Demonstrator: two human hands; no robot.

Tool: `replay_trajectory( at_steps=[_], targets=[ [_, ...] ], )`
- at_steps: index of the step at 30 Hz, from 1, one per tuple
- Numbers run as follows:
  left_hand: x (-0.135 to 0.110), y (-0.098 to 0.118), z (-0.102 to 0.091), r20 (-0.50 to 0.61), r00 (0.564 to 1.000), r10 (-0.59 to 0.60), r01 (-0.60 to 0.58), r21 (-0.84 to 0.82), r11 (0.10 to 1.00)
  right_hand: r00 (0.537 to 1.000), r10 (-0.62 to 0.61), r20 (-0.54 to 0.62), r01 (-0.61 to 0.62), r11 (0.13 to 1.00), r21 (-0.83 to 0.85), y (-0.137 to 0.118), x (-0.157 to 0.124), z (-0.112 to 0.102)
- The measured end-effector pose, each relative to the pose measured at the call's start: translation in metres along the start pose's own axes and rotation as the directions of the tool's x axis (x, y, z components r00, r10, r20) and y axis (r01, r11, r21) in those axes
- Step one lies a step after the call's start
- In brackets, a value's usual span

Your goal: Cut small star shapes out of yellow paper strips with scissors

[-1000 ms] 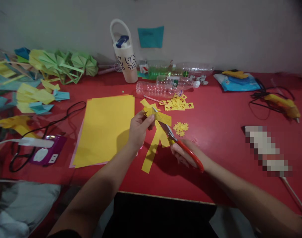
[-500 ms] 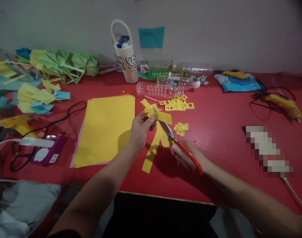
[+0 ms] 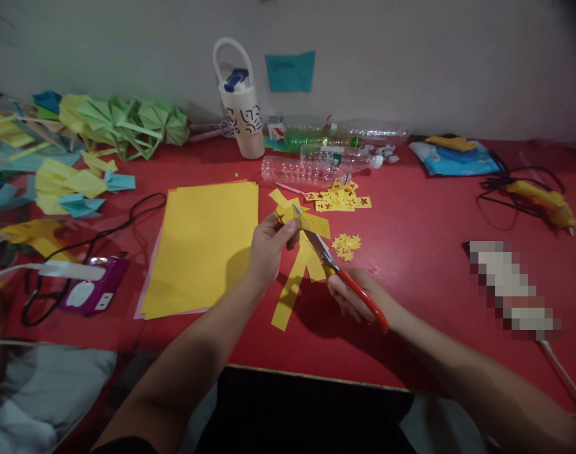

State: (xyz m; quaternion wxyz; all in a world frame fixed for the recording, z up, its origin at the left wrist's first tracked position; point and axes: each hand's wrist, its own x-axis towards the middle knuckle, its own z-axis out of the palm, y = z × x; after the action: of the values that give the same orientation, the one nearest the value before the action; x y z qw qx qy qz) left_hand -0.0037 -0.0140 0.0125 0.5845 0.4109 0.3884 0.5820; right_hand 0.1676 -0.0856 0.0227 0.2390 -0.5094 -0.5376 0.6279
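My left hand [image 3: 273,247] pinches a yellow paper strip [image 3: 316,225] above the table. In my right hand [image 3: 351,293] is a pair of red-handled scissors [image 3: 358,291], its blades against the strip close to my left fingertips. Below the strip lie more yellow paper strips [image 3: 288,296]. A small heap of cut paper stars [image 3: 346,246] sits just right of the blades. Behind it are paper scraps with star-shaped holes [image 3: 342,198] and a pencil [image 3: 290,188]. Left of my left hand rests a stack of yellow paper sheets [image 3: 203,246].
Clear plastic bottles [image 3: 304,170] and a white tumbler [image 3: 243,116] stand or lie by the wall. Folded paper shapes [image 3: 122,123], a glue gun [image 3: 35,236] and a purple power adapter [image 3: 92,293] are on the left. At right are a wipes pack [image 3: 453,161] and another glue gun [image 3: 543,198].
Almost nothing differs. The whole view has shifted slightly, while both hands, the scissors and the paper strip keep nearly the same pose.
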Motion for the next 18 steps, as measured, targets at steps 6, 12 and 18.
replay_trajectory(
  at_steps=[6,12,18],
  targets=[
    [0.0007,0.0018,-0.0004,0.002,1.0,-0.003,0.003,-0.006,1.0,1.0,-0.005,-0.005,0.005,1.0,-0.013,-0.0048,0.0003,-0.0018],
    [0.001,0.0035,0.0008,0.006,1.0,-0.009,0.01,-0.022,1.0,1.0,-0.007,-0.001,0.007,1.0,-0.024,-0.0043,0.0006,-0.0038],
    [0.0013,0.0049,-0.0011,-0.031,0.999,-0.022,0.021,-0.015,1.0,1.0,0.006,-0.004,-0.006,1.0,-0.028,-0.0024,0.0011,-0.0058]
  ],
)
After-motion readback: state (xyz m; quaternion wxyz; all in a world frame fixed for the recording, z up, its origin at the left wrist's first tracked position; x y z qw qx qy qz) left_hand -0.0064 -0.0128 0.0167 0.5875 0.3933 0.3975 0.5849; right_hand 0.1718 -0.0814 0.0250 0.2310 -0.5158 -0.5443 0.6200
